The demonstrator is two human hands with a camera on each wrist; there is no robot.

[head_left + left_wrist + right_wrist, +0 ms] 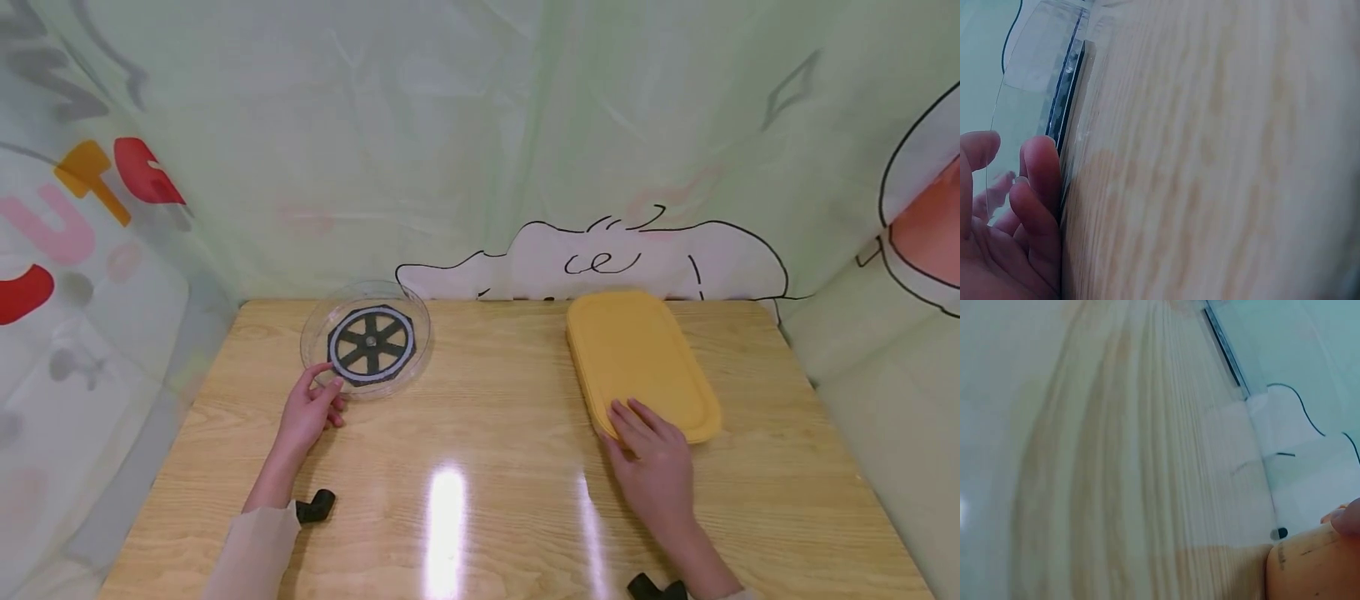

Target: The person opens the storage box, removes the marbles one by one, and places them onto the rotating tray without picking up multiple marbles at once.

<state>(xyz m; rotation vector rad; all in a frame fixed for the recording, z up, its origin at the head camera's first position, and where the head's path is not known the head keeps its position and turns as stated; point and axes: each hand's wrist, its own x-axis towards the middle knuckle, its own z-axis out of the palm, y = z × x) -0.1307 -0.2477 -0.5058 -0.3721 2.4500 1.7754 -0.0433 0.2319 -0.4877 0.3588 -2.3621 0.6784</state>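
Gripping near edges, left fingers [327, 393] pinch clear dish [315, 329], right fingers [630, 427] clasp yellow box [641, 354]

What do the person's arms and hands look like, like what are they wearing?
The left hand and right hand show no gloves. The left sleeve is plain pale beige, with a small black piece at its cuff. A similar black fitting shows by the right wrist.

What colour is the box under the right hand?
The box is yellow, seen best in the head view.
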